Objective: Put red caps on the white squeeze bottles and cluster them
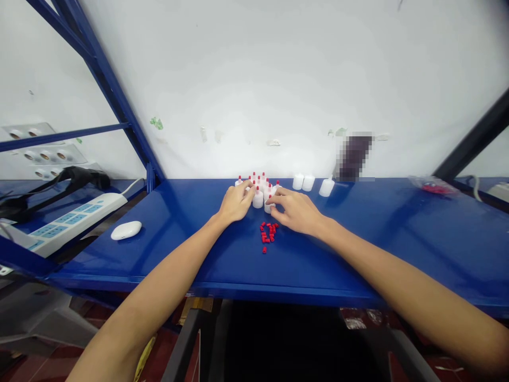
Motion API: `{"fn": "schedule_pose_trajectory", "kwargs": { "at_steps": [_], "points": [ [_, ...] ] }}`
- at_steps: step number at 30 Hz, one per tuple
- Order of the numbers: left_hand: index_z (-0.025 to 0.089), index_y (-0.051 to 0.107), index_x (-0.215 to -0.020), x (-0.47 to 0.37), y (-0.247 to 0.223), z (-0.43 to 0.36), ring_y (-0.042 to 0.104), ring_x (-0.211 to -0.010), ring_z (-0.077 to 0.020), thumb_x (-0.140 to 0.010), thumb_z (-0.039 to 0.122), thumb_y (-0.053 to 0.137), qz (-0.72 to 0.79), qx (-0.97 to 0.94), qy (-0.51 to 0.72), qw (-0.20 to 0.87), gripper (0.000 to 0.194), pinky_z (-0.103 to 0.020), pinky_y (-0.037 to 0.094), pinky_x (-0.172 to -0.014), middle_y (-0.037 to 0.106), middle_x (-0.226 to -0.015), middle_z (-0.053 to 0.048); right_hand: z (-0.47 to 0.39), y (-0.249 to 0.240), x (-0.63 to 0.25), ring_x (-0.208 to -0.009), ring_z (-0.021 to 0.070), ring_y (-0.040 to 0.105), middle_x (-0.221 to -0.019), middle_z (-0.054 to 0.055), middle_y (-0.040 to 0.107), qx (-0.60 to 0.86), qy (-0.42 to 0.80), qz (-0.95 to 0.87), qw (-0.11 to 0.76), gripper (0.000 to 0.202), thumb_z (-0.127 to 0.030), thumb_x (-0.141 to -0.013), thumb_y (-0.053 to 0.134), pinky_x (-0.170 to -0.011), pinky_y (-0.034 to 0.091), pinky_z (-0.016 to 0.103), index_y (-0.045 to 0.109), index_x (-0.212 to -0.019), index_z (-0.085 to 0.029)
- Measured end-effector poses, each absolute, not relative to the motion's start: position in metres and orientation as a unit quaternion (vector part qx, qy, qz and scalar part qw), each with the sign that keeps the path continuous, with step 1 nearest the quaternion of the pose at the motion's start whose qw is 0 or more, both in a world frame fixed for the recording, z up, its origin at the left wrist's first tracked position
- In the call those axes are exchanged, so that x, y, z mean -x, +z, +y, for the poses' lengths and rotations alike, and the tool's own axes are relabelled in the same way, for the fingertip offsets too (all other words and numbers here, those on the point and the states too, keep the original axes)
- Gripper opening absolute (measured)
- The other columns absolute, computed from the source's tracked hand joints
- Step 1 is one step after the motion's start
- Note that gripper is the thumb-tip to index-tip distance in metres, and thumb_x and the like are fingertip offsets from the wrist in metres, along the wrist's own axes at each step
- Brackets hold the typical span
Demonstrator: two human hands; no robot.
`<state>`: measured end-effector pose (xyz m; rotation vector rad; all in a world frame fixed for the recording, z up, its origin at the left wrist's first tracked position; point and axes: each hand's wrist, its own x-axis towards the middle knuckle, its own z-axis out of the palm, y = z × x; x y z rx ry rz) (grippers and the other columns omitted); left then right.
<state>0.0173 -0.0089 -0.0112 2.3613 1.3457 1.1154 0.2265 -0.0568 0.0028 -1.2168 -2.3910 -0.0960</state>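
Several small white bottles with red caps stand upright in a tight group at the back middle of the blue table. My left hand rests at the group's left side, its fingers apart and curved against the bottles. My right hand has its thumb and index finger around a red-capped white bottle at the group's front right. Part of that bottle is behind the fingers. Loose red caps lie scattered on the table just in front of the group.
Three white bottles stand apart to the right, without visible red caps. A clear bag with red pieces lies far right. At left are a white earbud-like case and a power strip. Blue frame posts rise beside the table.
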Motion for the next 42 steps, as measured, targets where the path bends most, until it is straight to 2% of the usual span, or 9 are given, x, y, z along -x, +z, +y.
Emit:
{"fn": "schedule_pose_trajectory", "kwargs": {
  "at_steps": [6,9,13,19,23,26,31,36,42],
  "points": [
    [0.018,0.064,-0.091,-0.018,-0.01,-0.011,0.048,-0.055,-0.0133,-0.098,0.04,0.04,0.447,-0.806,0.376,0.098,0.034,-0.026,0.03,-0.06,0.057,-0.061,0.002,-0.059,0.0,-0.221,-0.065,0.0144,0.058,-0.075,0.002,0.071,0.345,0.051,-0.917,0.197,0.02,-0.02,-0.089,0.06,-0.067,0.039,0.029,0.078,-0.097,-0.021],
    [0.018,0.065,-0.092,-0.019,-0.009,-0.012,0.049,-0.056,-0.0139,-0.098,0.04,0.04,0.447,-0.809,0.371,0.089,0.034,-0.026,0.031,-0.06,0.057,-0.061,0.001,-0.06,0.0,-0.219,-0.057,0.0111,0.052,-0.068,0.0,0.069,0.345,0.059,-0.917,0.191,0.019,-0.02,-0.091,0.059,-0.069,0.039,0.029,0.079,-0.09,-0.02],
    [0.018,0.065,-0.09,-0.02,-0.008,-0.013,0.047,-0.054,-0.0143,-0.098,0.041,0.04,0.445,-0.811,0.369,0.085,0.035,-0.027,0.03,-0.059,0.056,-0.06,0.001,-0.06,0.001,-0.22,-0.05,0.0097,0.046,-0.06,-0.002,0.064,0.363,0.097,-0.907,0.191,0.019,-0.017,-0.088,0.061,-0.062,0.038,0.026,0.08,-0.089,-0.019],
    [0.018,0.063,-0.086,-0.02,-0.008,-0.013,0.051,-0.058,-0.0153,-0.1,0.041,0.036,0.427,-0.821,0.369,0.083,0.039,-0.028,0.033,-0.062,0.057,-0.062,0.0,-0.059,-0.001,-0.219,-0.052,0.0114,0.051,-0.061,-0.001,0.065,0.375,0.121,-0.9,0.185,0.019,-0.02,-0.086,0.063,-0.059,0.039,0.026,0.08,-0.096,-0.02],
    [0.018,0.061,-0.084,-0.02,-0.007,-0.014,0.053,-0.057,-0.0151,-0.101,0.042,0.033,0.418,-0.821,0.375,0.105,0.041,-0.028,0.037,-0.064,0.055,-0.059,0.0,-0.059,-0.003,-0.216,-0.053,0.0115,0.051,-0.061,-0.001,0.064,0.377,0.126,-0.9,0.179,0.018,-0.017,-0.087,0.062,-0.059,0.038,0.025,0.08,-0.091,-0.019],
    [0.017,0.061,-0.091,-0.022,-0.007,-0.017,0.051,-0.052,-0.0138,-0.101,0.047,0.031,0.382,-0.812,0.402,0.183,0.043,-0.027,0.04,-0.061,0.052,-0.054,0.003,-0.059,-0.003,-0.213,-0.052,0.0109,0.048,-0.06,-0.001,0.061,0.388,0.12,-0.894,0.189,0.015,-0.017,-0.087,0.062,-0.057,0.036,0.025,0.078,-0.087,-0.017],
    [0.018,0.054,-0.111,-0.025,-0.01,-0.019,0.043,-0.039,-0.011,-0.099,0.055,0.03,0.3,-0.765,0.453,0.345,0.046,-0.024,0.036,-0.047,0.05,-0.05,0.007,-0.056,-0.004,-0.212,-0.066,0.0131,0.053,-0.075,0.002,0.063,0.383,0.074,-0.892,0.228,0.013,-0.019,-0.088,0.064,-0.064,0.039,0.026,0.076,-0.082,-0.017],
    [0.018,0.056,-0.106,-0.025,-0.012,-0.017,0.043,-0.039,-0.0102,-0.098,0.055,0.033,0.314,-0.762,0.451,0.344,0.045,-0.023,0.036,-0.046,0.049,-0.048,0.006,-0.056,-0.006,-0.214,-0.058,0.0122,0.05,-0.069,-0.001,0.062,0.407,0.093,-0.889,0.188,0.016,-0.027,-0.09,0.064,-0.057,0.033,0.026,0.074,-0.1,-0.019],
    [0.018,0.055,-0.102,-0.024,-0.011,-0.018,0.043,-0.04,-0.0107,-0.098,0.056,0.032,0.328,-0.768,0.44,0.33,0.045,-0.024,0.037,-0.047,0.048,-0.049,0.006,-0.055,-0.008,-0.217,-0.074,0.0172,0.059,-0.089,0.005,0.069,0.374,0.061,-0.908,0.181,0.021,-0.032,-0.096,0.059,-0.065,0.039,0.029,0.077,-0.101,-0.024]
  ]
}}
